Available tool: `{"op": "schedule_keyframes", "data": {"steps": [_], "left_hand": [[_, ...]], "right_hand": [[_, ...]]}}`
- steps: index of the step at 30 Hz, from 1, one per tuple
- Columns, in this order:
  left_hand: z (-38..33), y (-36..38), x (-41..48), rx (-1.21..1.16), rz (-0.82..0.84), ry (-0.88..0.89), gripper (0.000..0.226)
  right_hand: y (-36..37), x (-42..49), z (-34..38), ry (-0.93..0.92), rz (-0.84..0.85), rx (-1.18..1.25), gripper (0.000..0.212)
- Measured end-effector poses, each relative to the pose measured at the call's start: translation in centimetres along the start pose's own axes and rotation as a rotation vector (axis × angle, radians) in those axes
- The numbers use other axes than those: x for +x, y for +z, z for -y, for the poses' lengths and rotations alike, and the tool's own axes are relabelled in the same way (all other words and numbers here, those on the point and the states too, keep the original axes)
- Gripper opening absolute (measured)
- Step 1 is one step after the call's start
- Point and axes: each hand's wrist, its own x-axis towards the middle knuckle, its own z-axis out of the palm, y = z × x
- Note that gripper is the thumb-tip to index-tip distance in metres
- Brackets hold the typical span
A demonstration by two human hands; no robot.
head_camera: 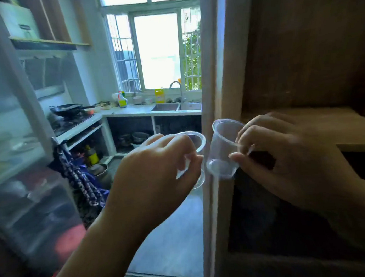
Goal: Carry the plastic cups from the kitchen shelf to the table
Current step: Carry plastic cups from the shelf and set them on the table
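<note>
Both hands raised, left hand (157, 168), right hand (286, 152), each gripping clear cup

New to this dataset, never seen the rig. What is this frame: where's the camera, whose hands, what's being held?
There is no robot here. One wide-angle camera sits on a person's head, looking forward and down, so you see their own two bare hands. The left hand holds one clear cup; the right hand holds another cup, fingers around its side. Each grip is closed on its cup. To the right is a wooden shelf. Ahead is a kitchen: a counter with a sink, bottles, and a wok on the stove, under a bright window. No table is in view.
</note>
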Motion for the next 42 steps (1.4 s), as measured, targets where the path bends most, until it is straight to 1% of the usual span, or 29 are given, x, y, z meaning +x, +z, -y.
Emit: {"op": "schedule_keyframes", "data": {"steps": [3,6,9,12,17,22,24,28,31,33,37,42], "left_hand": [[4.7,-4.2,-3.8,0.069,-0.007,-0.121,0.015],[9.2,-9.0,-8.4,0.126,0.030,-0.216,0.017],[13.7,-14.4,-13.9,0.228,0.077,-0.322,0.016],[17.4,-20.7,-20.0,0.351,0.076,-0.453,0.013],[20.1,-31.0,-28.7,0.530,0.031,-0.650,0.014],[20.5,-38.4,-35.9,0.682,-0.025,-0.830,0.009],[20.6,-40.4,-38.5,0.733,-0.034,-0.898,0.008],[21.5,-43.4,-43.0,0.809,-0.050,-1.014,0.009],[23.2,-45.1,-46.2,0.844,-0.060,-1.078,0.010],[24.8,-46.2,-48.0,0.877,-0.055,-1.110,0.010],[29.7,-48.7,-51.1,0.930,-0.041,-1.177,0.009],[39.3,-51.3,-53.8,0.927,-0.009,-1.228,0.009]], "right_hand": [[3.5,2.5,5.7,-0.052,0.028,0.051,0.023],[7.0,5.1,11.9,-0.103,0.048,0.143,0.022],[11.0,7.7,19.0,-0.169,0.065,0.254,0.020],[15.1,10.0,27.0,-0.257,0.072,0.367,0.018],[19.5,12.7,40.5,-0.426,0.088,0.567,0.012],[21.5,14.5,51.6,-0.591,0.151,0.732,0.021],[22.4,14.9,55.3,-0.655,0.174,0.770,0.019],[24.5,15.7,61.9,-0.779,0.234,0.832,0.023],[26.8,16.3,66.7,-0.840,0.236,0.909,0.012],[28.8,16.8,69.9,-0.872,0.232,0.960,0.008],[33.3,18.8,75.9,-0.933,0.255,1.042,0.010],[40.2,23.0,82.8,-0.956,0.332,1.108,0.010]]}}
